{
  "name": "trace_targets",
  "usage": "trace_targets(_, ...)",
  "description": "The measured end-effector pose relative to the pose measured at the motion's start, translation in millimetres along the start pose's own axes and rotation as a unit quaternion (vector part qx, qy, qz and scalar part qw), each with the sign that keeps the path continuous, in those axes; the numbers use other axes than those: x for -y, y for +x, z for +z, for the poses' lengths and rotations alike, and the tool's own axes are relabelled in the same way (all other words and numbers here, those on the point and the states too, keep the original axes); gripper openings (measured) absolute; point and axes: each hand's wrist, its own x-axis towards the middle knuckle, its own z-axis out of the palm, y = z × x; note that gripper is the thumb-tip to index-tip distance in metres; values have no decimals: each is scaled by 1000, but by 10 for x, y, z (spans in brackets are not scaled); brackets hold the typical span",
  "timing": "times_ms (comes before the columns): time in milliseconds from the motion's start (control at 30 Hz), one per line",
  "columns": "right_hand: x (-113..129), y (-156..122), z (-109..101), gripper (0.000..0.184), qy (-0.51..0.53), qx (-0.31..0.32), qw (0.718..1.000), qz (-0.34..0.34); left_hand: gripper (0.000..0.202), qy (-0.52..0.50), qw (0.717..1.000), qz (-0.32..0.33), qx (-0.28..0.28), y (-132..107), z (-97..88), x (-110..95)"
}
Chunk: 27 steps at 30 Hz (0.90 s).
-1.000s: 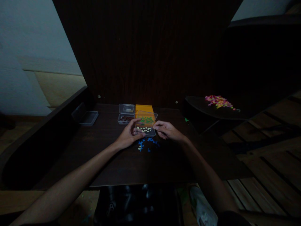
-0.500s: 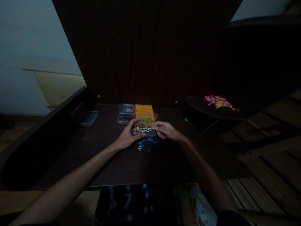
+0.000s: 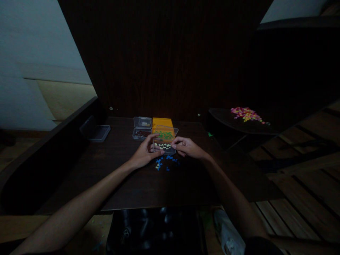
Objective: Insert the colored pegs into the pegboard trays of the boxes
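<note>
My left hand [image 3: 147, 151] grips a clear plastic box [image 3: 170, 152] by its left side, thumb along the near edge. Several small cream pieces [image 3: 162, 145] lie inside it. At the box's right edge, my right hand [image 3: 186, 147] is closed, thumb and index finger pinched together; whatever is between the fingertips is too small to make out. Just in front of the box, small blue pieces [image 3: 168, 169] are scattered on the dark table, with a few cream ones among them. Green pieces [image 3: 164, 135] show behind the box, in another clear container.
A clear box with dark brown pieces [image 3: 142, 133] stands open at the back, beside an orange box [image 3: 162, 122]. Farther left lies another open clear box [image 3: 100, 133]. A pile of pink and yellow pieces [image 3: 247, 114] sits on the raised shelf [image 3: 225, 118] at right.
My right hand's fingertips have shifted slightly left, over the right edge of the clear box. My left hand and the box have stayed in place.
</note>
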Motion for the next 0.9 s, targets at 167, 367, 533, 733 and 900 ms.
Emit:
trace_targets(167,6,-7,0,36,1,3,1000,-1,69,3,1000,2,4,-2,3,2)
trace_targets(367,-2,-13,2,34,12,9,1000,5,68,2,1000,5,7,-3,11,-8)
trace_targets(533,0,-11,8,35,13,13,1000,7,69,1,1000,-8,10,-5,10,-10)
trace_targets(733,-18,-3,6,36,8,18,1000,17,68,3,1000,-2,8,-6,11,-2)
trace_targets(900,-32,6,-1,33,-28,-12,999,21,68,6,1000,-3,10,-13,12,2)
